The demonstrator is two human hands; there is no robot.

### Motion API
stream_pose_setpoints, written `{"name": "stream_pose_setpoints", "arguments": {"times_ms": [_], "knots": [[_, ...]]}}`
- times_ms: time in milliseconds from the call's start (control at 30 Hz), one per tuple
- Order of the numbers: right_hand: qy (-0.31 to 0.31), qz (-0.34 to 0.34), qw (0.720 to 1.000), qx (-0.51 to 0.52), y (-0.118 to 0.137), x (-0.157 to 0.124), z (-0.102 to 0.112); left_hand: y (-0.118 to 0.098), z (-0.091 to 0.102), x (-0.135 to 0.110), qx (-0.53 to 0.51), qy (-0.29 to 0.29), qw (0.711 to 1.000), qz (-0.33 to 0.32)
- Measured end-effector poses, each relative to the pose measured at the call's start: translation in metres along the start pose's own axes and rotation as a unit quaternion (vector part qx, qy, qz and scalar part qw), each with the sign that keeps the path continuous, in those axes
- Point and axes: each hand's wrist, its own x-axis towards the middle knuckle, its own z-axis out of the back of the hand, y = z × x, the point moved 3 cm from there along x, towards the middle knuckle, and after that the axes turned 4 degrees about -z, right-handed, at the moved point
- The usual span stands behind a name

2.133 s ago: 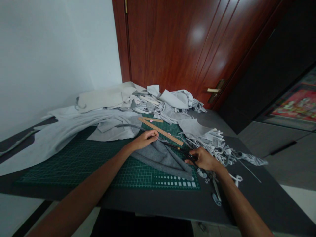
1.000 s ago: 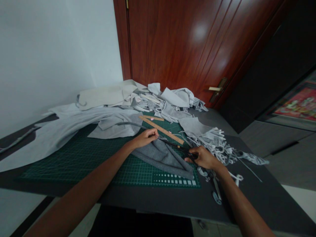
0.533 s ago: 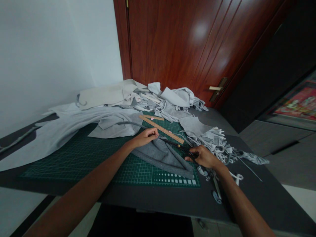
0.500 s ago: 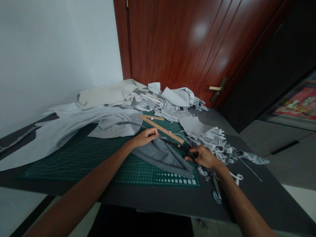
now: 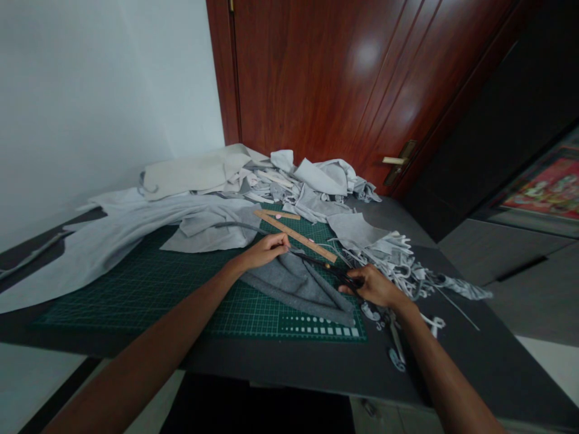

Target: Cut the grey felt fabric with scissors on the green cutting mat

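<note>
You're mid-cut, it seems: your right hand (image 5: 373, 287) is closed around the black-handled scissors (image 5: 335, 272), blades lying along the upper edge of the grey fleece (image 5: 298, 290), a soft, folded, roughly triangular piece on the green cutting mat (image 5: 136, 289). Your left hand (image 5: 266, 252) lies curled on that edge, pressing it down; can't tell if it's pinching. Next move likely needs the cloth kept flat and steady ahead of the blades. Wooden ruler (image 5: 295, 236) lies just beyond, and pale stringy fabric scraps (image 5: 389, 262) sit on the dark tabletop (image 5: 289, 367).
</note>
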Motion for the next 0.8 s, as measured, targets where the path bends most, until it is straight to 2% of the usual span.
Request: {"name": "stream_pose_setpoints", "arguments": {"times_ms": [800], "knots": [[-0.004,0.003,1.000,-0.001,-0.0057,-0.0029,0.0015,0.0013,-0.0013,0.0002,-0.004,0.002,1.000,0.011]]}}
